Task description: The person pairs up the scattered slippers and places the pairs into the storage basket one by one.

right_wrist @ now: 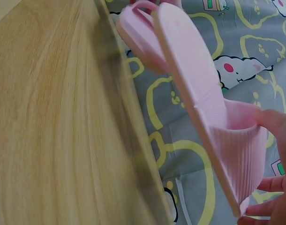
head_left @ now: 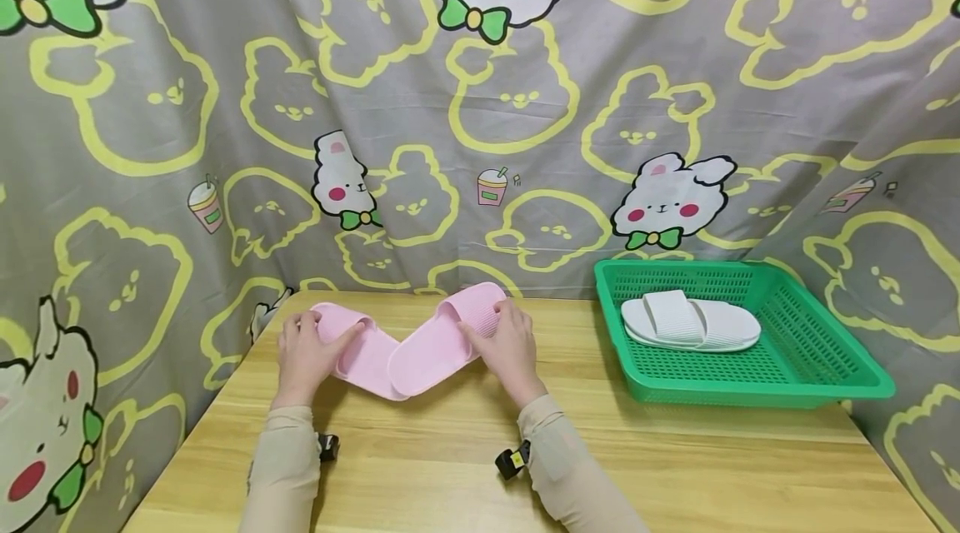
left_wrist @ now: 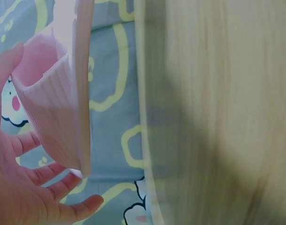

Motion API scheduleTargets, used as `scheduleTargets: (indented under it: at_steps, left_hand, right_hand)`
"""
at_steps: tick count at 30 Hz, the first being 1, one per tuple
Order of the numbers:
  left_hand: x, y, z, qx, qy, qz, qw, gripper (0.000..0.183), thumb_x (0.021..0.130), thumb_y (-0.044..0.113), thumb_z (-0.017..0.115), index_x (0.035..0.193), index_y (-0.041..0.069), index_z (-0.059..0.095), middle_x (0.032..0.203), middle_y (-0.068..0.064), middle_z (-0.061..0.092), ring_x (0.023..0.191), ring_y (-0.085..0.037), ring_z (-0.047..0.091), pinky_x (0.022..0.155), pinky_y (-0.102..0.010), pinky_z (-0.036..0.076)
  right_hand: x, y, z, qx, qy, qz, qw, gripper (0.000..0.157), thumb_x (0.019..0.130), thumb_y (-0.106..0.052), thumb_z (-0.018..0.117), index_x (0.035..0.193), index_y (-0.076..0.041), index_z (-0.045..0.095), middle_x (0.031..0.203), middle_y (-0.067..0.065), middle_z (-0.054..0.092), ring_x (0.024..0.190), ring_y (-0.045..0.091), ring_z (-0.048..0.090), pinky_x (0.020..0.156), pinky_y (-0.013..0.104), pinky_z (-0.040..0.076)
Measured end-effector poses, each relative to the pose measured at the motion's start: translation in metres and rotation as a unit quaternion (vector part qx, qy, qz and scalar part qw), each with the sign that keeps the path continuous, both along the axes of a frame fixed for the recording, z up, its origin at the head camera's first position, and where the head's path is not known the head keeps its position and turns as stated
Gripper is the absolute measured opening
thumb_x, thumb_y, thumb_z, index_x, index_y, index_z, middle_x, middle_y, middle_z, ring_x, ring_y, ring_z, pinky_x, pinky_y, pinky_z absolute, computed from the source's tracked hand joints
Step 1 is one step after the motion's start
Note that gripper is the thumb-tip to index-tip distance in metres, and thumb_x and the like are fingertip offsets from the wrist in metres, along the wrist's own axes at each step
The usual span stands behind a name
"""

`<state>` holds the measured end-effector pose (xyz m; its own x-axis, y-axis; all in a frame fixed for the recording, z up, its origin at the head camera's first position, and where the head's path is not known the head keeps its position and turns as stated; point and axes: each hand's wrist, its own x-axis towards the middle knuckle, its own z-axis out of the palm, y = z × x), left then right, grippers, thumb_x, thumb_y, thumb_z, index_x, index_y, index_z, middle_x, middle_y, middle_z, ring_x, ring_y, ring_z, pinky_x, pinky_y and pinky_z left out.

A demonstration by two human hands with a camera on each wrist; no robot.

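A pink slipper [head_left: 371, 360] is held by my left hand [head_left: 306, 352] at its toe end. In the left wrist view the thumb lies at the edge of that slipper's ribbed strap [left_wrist: 51, 101], and the other fingers spread around the toe. A matching pink slipper [head_left: 433, 350] is gripped by my right hand [head_left: 512, 347]. The right wrist view has the thumb on its strap [right_wrist: 239, 157] and fingers beneath the toe. The two slippers angle inward as a V, the right one's heel overlapping the left one's heel in the head view. Both are raised above the tabletop.
On the right of the wooden table [head_left: 420, 466] stands a green perforated basket [head_left: 757, 394]. White slippers [head_left: 731, 325] lie inside it, toward its left side. A grey patterned curtain [head_left: 420, 117] hangs behind the table and along its sides.
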<state>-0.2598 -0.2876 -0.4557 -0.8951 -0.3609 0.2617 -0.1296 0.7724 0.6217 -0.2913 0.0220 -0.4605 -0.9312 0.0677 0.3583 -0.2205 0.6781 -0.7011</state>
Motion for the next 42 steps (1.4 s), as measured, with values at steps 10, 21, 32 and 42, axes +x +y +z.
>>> scheduleTargets:
  at_steps: [10,21,32,42]
  left_hand:
    - [-0.001,0.010,0.004,0.011,0.027,0.006,0.9995,0.088,0.076,0.060,0.074,0.128,-0.004,0.043,0.139,-0.028,0.037,0.128,-0.046,0.036,0.109,-0.058,0.030]
    - [-0.002,0.019,0.007,0.020,0.034,0.027,0.9988,0.089,0.076,0.063,0.072,0.126,-0.004,0.043,0.138,-0.027,0.038,0.126,-0.046,0.037,0.107,-0.057,0.031]
    - [0.000,0.031,0.009,0.005,0.007,0.053,0.9986,0.092,0.075,0.072,0.065,0.127,-0.001,0.043,0.140,-0.028,0.038,0.124,-0.047,0.038,0.098,-0.061,0.037]
    - [-0.002,0.045,0.010,-0.013,-0.016,0.067,0.9976,0.100,0.073,0.081,0.058,0.131,0.001,0.043,0.139,-0.028,0.040,0.124,-0.048,0.041,0.094,-0.065,0.039]
  right_hand:
    - [-0.001,0.000,0.001,-0.009,-0.001,-0.010,1.000,0.072,0.076,-0.063,0.070,0.115,-0.006,0.052,0.121,0.015,0.058,0.121,0.039,0.047,0.101,0.052,0.041]
    - [0.000,0.000,0.004,-0.021,0.004,-0.032,0.999,0.072,0.076,-0.062,0.070,0.115,-0.005,0.049,0.130,0.017,0.053,0.121,0.037,0.045,0.100,0.053,0.040]
    - [0.000,-0.001,0.002,-0.016,0.027,-0.060,0.998,0.074,0.075,-0.062,0.072,0.115,-0.005,0.048,0.139,0.016,0.047,0.127,0.036,0.041,0.099,0.052,0.038]
    - [-0.002,-0.001,-0.001,-0.012,0.048,-0.087,0.995,0.076,0.074,-0.063,0.072,0.116,-0.005,0.047,0.144,0.019,0.041,0.130,0.036,0.038,0.100,0.052,0.036]
